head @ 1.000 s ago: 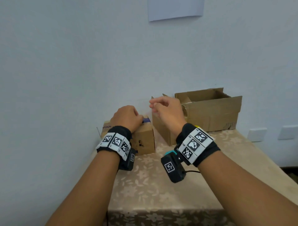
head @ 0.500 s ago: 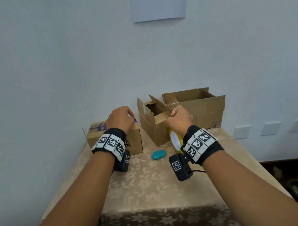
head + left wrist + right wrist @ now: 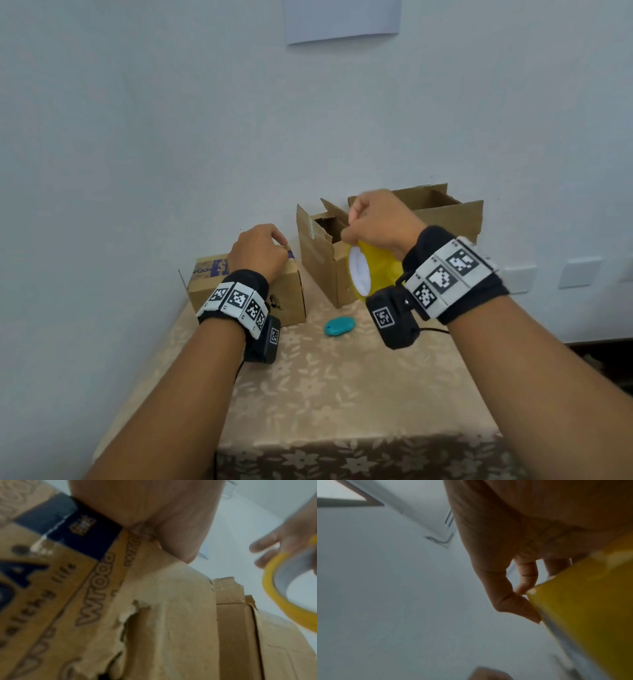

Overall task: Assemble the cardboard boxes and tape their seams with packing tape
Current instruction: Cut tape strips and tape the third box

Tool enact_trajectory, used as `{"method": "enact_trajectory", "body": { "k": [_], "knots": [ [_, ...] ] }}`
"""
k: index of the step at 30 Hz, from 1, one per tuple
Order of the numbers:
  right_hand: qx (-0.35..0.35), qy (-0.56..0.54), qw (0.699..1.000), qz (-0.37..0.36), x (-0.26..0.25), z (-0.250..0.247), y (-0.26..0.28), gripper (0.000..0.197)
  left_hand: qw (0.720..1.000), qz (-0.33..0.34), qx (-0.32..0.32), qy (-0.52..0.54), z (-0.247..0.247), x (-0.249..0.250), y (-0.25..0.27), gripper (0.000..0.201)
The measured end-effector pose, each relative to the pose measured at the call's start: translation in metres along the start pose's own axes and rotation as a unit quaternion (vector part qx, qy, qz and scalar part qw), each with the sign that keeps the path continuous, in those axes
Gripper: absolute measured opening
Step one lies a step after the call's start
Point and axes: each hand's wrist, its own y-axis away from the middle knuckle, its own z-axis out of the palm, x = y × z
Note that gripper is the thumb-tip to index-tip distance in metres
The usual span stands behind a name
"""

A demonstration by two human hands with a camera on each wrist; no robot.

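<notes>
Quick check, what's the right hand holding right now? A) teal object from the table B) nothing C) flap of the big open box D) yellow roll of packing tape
D: the right hand grips the yellow roll of packing tape lifted off the table, its fingers curled around the roll's rim in the right wrist view, while the teal object lies untouched on the tablecloth.
</notes>
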Motion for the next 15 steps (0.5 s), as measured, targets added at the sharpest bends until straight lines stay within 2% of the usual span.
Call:
{"method": "enact_trajectory", "body": {
  "k": [5,9,12,15],
  "knots": [
    [0.025,-0.079,0.992,-0.096,-0.042,-0.004,0.008,0.021,0.995,-0.022,-0.015,0.101,-0.002,-0.007,-0.004,0.025],
    [0.027,-0.152,0.982,-0.111,-0.048,0.019,0.004,0.02,0.979,-0.015,-0.016,0.203,-0.009,-0.012,-0.005,0.022],
    [0.039,-0.196,0.973,-0.114,-0.046,0.041,-0.003,0.019,0.956,-0.028,-0.024,0.29,-0.017,-0.017,-0.006,0.022],
    [0.066,-0.261,0.957,-0.105,-0.041,0.059,-0.01,0.02,0.909,-0.084,-0.054,0.405,-0.026,-0.016,-0.006,0.03]
  ]
}}
